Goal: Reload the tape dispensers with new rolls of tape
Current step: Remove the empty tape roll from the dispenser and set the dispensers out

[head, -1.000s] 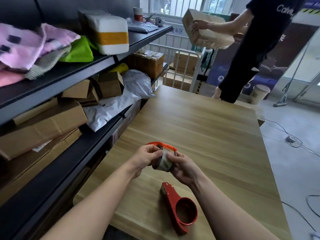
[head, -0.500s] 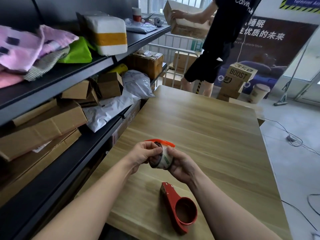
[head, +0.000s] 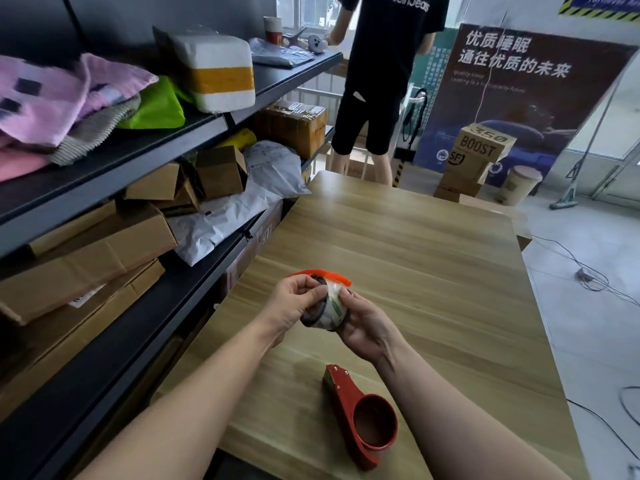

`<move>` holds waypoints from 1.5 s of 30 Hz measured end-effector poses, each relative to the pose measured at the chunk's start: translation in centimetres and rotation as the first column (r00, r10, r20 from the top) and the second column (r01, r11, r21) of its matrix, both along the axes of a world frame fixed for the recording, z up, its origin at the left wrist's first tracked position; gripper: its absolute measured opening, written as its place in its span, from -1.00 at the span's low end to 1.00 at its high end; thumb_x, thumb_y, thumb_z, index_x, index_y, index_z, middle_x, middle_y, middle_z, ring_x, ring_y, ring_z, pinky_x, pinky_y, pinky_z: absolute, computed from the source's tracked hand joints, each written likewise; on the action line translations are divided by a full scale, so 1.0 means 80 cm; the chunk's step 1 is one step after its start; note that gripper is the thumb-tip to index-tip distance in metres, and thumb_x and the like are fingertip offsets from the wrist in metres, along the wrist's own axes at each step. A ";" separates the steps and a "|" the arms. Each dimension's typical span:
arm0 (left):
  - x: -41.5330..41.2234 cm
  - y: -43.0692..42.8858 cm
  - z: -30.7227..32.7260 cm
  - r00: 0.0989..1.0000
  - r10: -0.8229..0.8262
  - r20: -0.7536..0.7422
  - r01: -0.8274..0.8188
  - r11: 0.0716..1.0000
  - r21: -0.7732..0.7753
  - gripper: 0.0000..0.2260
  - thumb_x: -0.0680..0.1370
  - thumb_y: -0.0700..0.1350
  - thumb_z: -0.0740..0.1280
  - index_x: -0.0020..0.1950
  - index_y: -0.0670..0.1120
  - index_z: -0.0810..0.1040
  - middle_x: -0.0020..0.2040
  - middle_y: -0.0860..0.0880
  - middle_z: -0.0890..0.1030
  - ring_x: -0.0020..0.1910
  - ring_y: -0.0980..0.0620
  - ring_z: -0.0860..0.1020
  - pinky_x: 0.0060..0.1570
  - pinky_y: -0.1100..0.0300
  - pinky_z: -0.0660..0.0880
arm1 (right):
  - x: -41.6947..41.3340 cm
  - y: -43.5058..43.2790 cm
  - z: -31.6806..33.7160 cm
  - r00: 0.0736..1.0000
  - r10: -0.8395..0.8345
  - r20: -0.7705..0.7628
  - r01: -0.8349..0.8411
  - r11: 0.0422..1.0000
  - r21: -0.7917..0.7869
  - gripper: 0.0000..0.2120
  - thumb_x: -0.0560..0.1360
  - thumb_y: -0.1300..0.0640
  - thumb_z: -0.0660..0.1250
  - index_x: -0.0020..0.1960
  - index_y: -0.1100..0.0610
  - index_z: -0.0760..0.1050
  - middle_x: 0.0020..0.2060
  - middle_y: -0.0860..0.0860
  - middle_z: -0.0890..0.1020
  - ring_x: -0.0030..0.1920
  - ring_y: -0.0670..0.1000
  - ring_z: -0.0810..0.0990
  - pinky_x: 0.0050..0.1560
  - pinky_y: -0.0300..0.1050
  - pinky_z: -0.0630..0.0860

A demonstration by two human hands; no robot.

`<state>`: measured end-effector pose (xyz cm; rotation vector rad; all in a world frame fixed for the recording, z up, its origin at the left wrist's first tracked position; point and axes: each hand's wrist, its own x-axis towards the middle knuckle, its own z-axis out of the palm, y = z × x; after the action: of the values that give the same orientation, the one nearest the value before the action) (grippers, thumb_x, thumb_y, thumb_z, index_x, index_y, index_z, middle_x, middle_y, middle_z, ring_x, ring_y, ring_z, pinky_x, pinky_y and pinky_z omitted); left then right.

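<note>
Two hands on one tape roll (head: pixel 330 308) above wooden table (head: pixel 415 254).
Head view: pinched at left rim by left hand (head: pixel 294 303), cupped in right hand's (head: pixel 367 327) curled fingers; orange dispenser (head: pixel 325 274) arched over roll's top; red dispenser (head: pixel 363 417) flat on table, nearer, apart from both.

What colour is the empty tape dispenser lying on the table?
Red; the tape dispenser shows best in the head view.
</note>
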<state>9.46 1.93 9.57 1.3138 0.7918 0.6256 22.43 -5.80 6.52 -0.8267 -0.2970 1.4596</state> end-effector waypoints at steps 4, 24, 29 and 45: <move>0.001 0.002 0.005 0.999 0.031 0.013 -0.031 0.999 0.024 -0.86 0.49 -0.28 0.38 -0.27 -0.18 0.53 -0.45 0.03 0.58 -0.47 0.17 0.49 -0.40 0.34 0.43 | 0.000 0.005 0.003 0.999 0.011 0.039 -0.012 1.000 0.019 -0.16 0.13 0.11 0.67 0.29 0.38 0.43 0.07 0.26 0.61 0.01 0.21 0.63 0.19 0.24 0.50; -0.003 0.012 0.021 0.982 -0.078 -0.173 0.064 0.995 -0.082 -0.93 0.48 -0.28 0.39 -0.06 -0.20 0.56 -0.26 -0.07 0.56 -0.30 0.08 0.47 -0.46 0.44 0.41 | -0.001 -0.003 0.025 0.992 -0.043 0.117 0.063 0.983 -0.170 -0.53 0.35 0.18 0.43 0.20 0.35 0.49 0.07 0.27 0.62 -0.02 0.24 0.65 -0.18 0.02 0.63; 0.001 0.011 0.016 0.990 -0.048 -0.131 0.024 0.983 -0.183 -0.74 0.49 -0.18 0.40 0.16 -0.10 0.46 0.10 -0.13 0.57 0.00 -0.05 0.55 -0.21 0.15 0.49 | 0.001 -0.002 0.031 0.984 -0.075 0.164 0.103 0.980 -0.171 -0.76 0.44 0.21 0.39 0.07 0.30 0.52 -0.08 0.19 0.63 -0.14 0.16 0.62 -0.38 -0.16 0.57; 0.016 0.022 0.007 0.967 0.144 -0.211 -0.168 0.981 -0.100 -0.32 0.34 0.38 0.26 0.22 -0.11 0.47 0.08 -0.15 0.63 0.06 -0.14 0.60 0.10 -0.02 0.54 | 0.000 -0.011 0.031 0.928 0.158 0.337 -0.133 0.986 -0.098 -0.86 0.42 0.21 0.41 -0.04 0.22 0.56 -0.21 0.09 0.68 -0.25 0.02 0.66 -0.29 -0.18 0.57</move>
<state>10.77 3.66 10.11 1.2280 1.0920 0.5654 22.42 -6.66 8.99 -1.1424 -0.5817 1.4660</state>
